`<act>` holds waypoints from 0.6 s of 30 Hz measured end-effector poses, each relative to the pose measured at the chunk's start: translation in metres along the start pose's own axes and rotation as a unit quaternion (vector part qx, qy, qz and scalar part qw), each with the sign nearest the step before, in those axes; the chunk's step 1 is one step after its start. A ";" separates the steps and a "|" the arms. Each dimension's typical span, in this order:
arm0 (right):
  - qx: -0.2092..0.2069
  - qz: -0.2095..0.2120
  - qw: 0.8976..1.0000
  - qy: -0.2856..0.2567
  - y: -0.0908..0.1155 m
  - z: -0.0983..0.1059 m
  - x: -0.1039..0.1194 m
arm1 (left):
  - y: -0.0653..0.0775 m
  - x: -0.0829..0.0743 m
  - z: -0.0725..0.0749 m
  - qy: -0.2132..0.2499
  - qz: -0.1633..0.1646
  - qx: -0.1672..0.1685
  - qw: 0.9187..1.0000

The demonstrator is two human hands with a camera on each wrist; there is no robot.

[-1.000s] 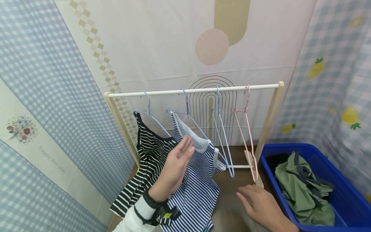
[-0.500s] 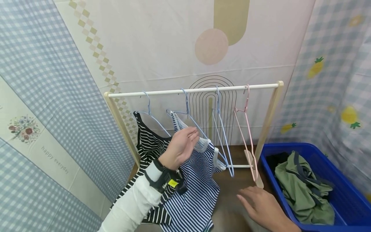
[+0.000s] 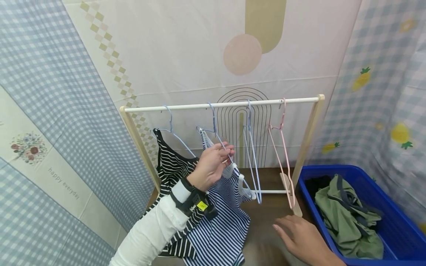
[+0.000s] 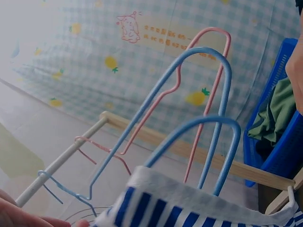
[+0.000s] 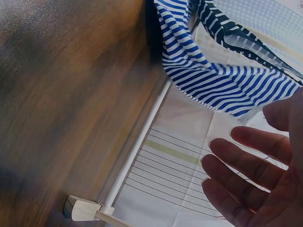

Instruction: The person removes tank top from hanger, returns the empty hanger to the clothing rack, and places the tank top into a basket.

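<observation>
My left hand [image 3: 210, 164] pinches the sloping arm of a light blue clothes hanger [image 3: 219, 138], fingers curled at the bar. From that hanger hangs a blue-and-white striped tank top [image 3: 223, 225] with pale trim; the left wrist view shows its striped edge [image 4: 161, 208] below the blue wire. A black-and-white striped top [image 3: 173, 162] hangs on another blue hanger to the left, partly behind my forearm. My right hand [image 3: 299, 236] is held low between the rack and the basket, touching nothing; its fingers [image 5: 236, 189] are apart and loosely bent in the right wrist view.
The rack has a white rail [image 3: 229, 105] and wooden side posts [image 3: 309, 133]. A bare blue hanger [image 3: 253, 155] and a pink hanger [image 3: 286, 147] hang on its right part. A blue basket [image 3: 332, 169] at the right holds a green garment [image 3: 349, 218] and something black.
My left hand has moved slightly right, from in front of the tank top to the hanger's arm, and now grips it. The hanger and top have turned a little. The right hand stays put.
</observation>
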State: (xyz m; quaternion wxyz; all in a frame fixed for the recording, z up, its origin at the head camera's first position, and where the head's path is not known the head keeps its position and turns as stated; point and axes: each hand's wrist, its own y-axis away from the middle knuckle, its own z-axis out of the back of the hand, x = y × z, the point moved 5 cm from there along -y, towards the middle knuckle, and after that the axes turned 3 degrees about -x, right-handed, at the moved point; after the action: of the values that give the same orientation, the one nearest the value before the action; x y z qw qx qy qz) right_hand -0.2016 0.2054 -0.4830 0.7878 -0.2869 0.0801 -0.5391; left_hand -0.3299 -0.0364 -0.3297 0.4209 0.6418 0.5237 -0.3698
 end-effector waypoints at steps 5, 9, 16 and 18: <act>0.002 -0.002 1.000 -0.001 0.000 0.000 0.000 | 0.000 0.001 0.002 -0.005 -0.002 -0.012 1.000; 0.003 -0.001 1.000 0.000 0.001 0.000 0.001 | 0.000 0.001 0.003 -0.003 -0.003 -0.015 1.000; 0.003 0.000 1.000 0.000 0.001 0.001 0.000 | -0.002 0.001 0.004 0.003 -0.007 -0.006 1.000; 0.009 -0.004 1.000 0.001 0.001 0.001 -0.001 | -0.003 0.001 0.004 0.004 -0.006 -0.006 1.000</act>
State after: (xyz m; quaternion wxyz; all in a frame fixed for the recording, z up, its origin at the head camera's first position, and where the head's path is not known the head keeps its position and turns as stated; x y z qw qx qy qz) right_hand -0.2007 0.2065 -0.4829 0.7880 -0.2792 0.0747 -0.5436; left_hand -0.3324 -0.0395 -0.3324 0.4203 0.6374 0.5314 -0.3670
